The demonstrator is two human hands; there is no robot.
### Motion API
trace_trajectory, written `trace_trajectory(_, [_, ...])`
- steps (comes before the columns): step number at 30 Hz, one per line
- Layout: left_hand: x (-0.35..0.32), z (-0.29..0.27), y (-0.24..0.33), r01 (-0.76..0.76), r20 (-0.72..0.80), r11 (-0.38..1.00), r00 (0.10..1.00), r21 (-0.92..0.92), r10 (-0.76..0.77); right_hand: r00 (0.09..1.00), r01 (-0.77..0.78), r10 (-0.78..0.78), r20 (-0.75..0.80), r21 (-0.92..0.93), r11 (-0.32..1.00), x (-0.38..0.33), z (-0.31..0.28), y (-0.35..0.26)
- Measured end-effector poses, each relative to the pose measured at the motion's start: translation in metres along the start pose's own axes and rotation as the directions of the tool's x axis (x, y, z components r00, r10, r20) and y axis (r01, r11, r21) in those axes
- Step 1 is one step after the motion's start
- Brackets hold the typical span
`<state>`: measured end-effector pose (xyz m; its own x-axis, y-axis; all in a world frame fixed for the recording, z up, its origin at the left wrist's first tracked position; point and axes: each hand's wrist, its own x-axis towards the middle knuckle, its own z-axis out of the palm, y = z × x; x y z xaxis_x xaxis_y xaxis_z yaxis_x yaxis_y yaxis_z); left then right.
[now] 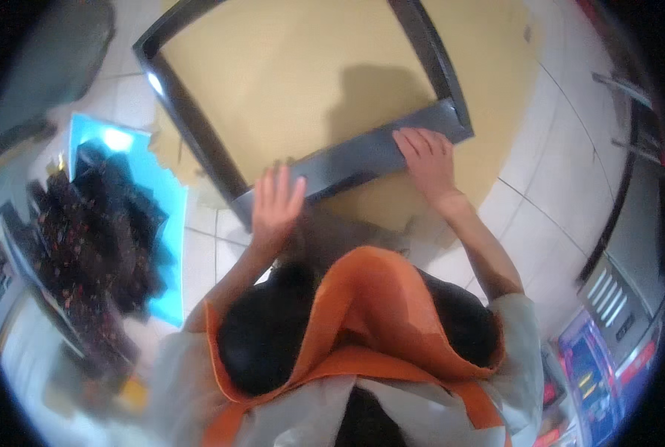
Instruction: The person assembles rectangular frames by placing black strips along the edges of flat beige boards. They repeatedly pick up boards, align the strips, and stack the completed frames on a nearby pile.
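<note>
A dark grey rectangular frame (347,162) with wide flat sides lies on a tan sheet (273,82), its near side toward me and its far side cut off by the view's top edge. My left hand (276,205) rests flat on the left end of that near side, fingers stretched out and a little apart. Toward the other end, my right hand (429,165) lies on the same side, its fingers extended over the surface. Neither hand is wrapped round the frame. The undersides of both palms are hidden.
Pale floor tiles (548,149) surround the sheet. At left, a dark crumpled heap (97,231) lies on a bright blue sheet (170,261). A grey vented box (612,298) and a blue case (589,372) stand at right. An orange apron (377,298) covers my lap.
</note>
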<state>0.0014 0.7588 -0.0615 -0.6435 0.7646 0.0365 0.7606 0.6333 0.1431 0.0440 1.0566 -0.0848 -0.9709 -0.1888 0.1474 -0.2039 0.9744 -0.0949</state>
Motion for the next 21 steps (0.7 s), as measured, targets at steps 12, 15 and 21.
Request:
trace_trajectory(12, [0.014,-0.019,-0.041,0.252,0.395,0.959,0.9,-0.13,-0.183,0.864,-0.001,0.031,0.502,-0.059,0.998,0.023,-0.033,0.049])
trace_trajectory(15, [-0.004,-0.02,-0.05,0.16,0.22,0.978,0.957,0.136,-0.187,0.943,0.038,0.009,0.333,-0.133,0.99,0.009,-0.033,0.059])
trace_trajectory(21, [-0.009,-0.018,-0.067,0.068,0.233,0.98,0.966,0.188,-0.112,0.925,0.093,-0.045,0.378,-0.11,0.99,0.012,-0.037,0.065])
